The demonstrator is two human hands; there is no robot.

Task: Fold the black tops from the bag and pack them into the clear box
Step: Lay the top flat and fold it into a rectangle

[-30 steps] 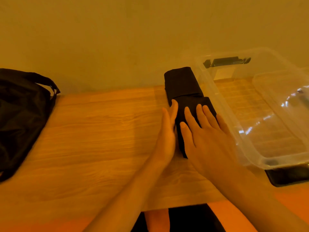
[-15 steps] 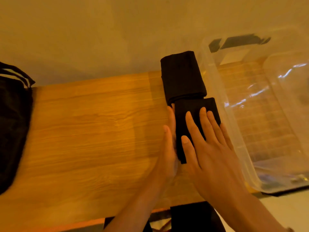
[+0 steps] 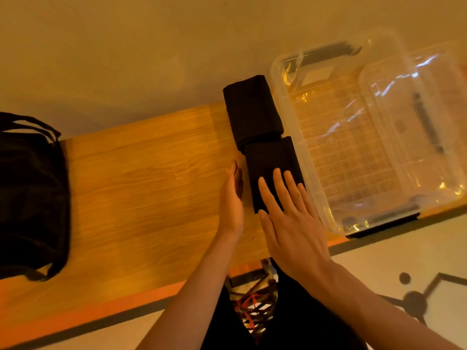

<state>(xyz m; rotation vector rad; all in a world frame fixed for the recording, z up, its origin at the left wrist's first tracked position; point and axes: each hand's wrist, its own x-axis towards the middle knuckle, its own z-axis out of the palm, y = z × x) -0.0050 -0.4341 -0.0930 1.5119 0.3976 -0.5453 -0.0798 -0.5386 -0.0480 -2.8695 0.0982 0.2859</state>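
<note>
**Both hands flat at the nearer folded top**

Your right hand point(image 3: 290, 223) lay palm-down with straight fingers, gripping nothing. Its fingertips pressed on the near end of the nearer folded top point(image 3: 271, 157). Your left hand point(image 3: 231, 205) stood edge-on on the table point(image 3: 139, 185), fingers straight and holding nothing, just beside that top's left edge. Beyond it lay a second folded top point(image 3: 252, 109), its near end overlapping the first. Both tops sat on the table against the left wall of the clear box point(image 3: 309, 168) — neither was inside. The bag point(image 3: 30, 193) lay far left.
</note>
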